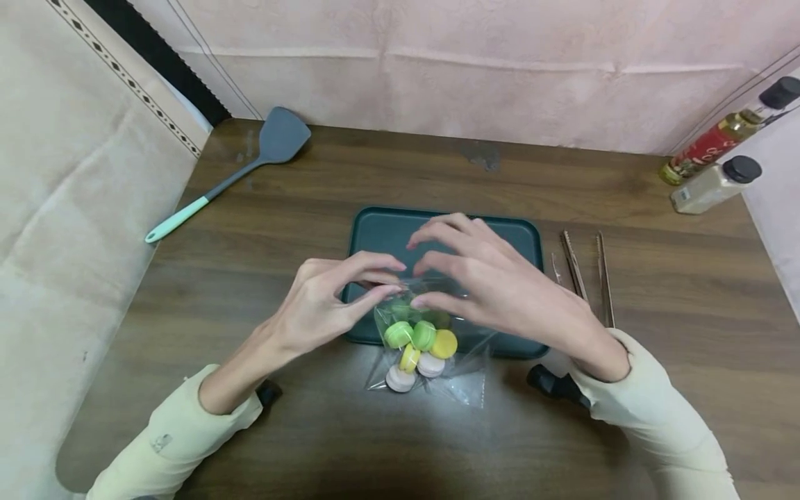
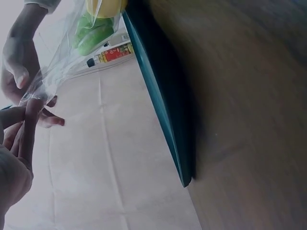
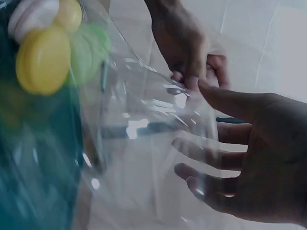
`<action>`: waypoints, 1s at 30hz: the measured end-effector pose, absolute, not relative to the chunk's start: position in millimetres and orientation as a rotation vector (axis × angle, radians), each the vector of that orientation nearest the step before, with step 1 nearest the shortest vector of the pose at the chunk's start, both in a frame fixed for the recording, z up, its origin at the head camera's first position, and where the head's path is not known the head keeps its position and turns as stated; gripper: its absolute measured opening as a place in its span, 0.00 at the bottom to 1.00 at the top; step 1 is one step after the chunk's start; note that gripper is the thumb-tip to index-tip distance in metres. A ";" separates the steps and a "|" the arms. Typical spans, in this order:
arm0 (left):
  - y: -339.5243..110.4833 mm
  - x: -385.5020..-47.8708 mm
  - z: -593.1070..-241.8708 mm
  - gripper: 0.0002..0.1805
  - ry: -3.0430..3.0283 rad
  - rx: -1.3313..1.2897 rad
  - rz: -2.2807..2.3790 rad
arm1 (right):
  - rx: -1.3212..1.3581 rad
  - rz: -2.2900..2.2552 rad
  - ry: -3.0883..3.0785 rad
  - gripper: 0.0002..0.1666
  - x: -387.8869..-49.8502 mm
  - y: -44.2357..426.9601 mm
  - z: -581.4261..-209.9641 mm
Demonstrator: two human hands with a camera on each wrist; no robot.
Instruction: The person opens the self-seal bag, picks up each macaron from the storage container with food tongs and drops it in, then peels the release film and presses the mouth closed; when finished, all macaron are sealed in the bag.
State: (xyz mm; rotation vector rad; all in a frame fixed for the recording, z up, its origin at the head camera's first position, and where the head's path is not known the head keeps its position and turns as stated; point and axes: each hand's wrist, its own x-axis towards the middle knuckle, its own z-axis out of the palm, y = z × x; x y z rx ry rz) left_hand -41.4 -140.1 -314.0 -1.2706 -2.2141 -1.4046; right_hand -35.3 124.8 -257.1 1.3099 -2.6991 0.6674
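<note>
A clear plastic bag (image 1: 465, 382) hangs with several macarons in it, green, yellow and pale ones; a yellow macaron (image 3: 43, 61) shows close up in the right wrist view. Between thumb and fingers my left hand (image 1: 328, 295) pinches the bag's upper edge. My right hand (image 1: 494, 278) is beside the bag's mouth, fingers spread and gently bent, thumb close to the left fingertips. In the right wrist view, those fingers lie along the plastic; whether they touch it I cannot tell. Behind the bag is a dark teal tray (image 1: 387, 229).
A grey spatula with a mint handle (image 1: 178, 221) lies at the back left. Metal tongs (image 1: 603, 278) lie right of the tray, partly hidden by my right arm. An oil bottle (image 1: 706, 149) and a black-capped jar (image 1: 712, 187) stand at the back right of the wooden table (image 1: 300, 444).
</note>
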 end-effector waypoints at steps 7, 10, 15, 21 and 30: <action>-139.1 -38.1 -310.5 0.22 -2.194 -1.282 -1.456 | 1.364 0.717 -2.650 0.03 -30.7 118.1 -268.2; -140.4 -35.5 -307.5 0.21 -2.195 -1.266 -1.492 | 1.366 0.709 -2.625 0.03 -27.0 119.5 -269.7; -142.6 -34.2 -306.1 0.20 -2.198 -1.243 -1.528 | 1.349 0.679 -2.608 0.03 -22.2 124.5 -267.7; -144.6 -36.1 -305.6 0.20 -2.210 -1.222 -1.535 | 1.307 0.627 -2.622 0.05 -18.7 138.5 -264.6; -146.5 -35.0 -304.7 0.18 -2.235 -1.208 -1.593 | 1.290 0.618 -2.559 0.10 -14.2 157.1 -266.1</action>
